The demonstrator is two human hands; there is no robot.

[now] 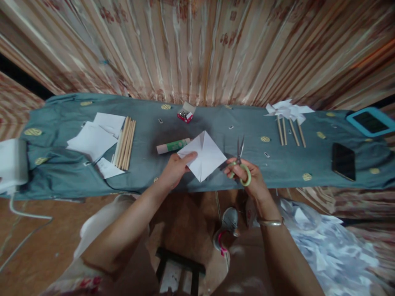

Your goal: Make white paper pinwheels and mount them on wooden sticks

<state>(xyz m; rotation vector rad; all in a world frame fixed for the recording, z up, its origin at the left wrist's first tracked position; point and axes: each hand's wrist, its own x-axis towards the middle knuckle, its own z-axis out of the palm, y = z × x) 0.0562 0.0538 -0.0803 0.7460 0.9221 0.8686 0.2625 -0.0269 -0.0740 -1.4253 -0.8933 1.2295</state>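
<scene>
A square of white paper (206, 158), with crease lines or slits running in from its corners, is held up over the table's front part. My left hand (179, 166) pinches its left corner, thumb on top. In my right hand (249, 174) are scissors (240, 154) with light green handles, blades parted and pointing away from me. The fingertips of that hand are close to the paper's right corner; I cannot tell if they touch it. Just behind the paper lies a green and white glue stick (173, 146), its right end near the paper's edge.
White paper sheets (92, 139) and a row of wooden sticks (126, 144) lie left. A small red box (185, 113) stands at the back. Paper pinwheels on sticks (288, 111), a phone (343, 161) and a blue-framed device (372, 121) are right. A bag of paper pieces (330, 246) sits below.
</scene>
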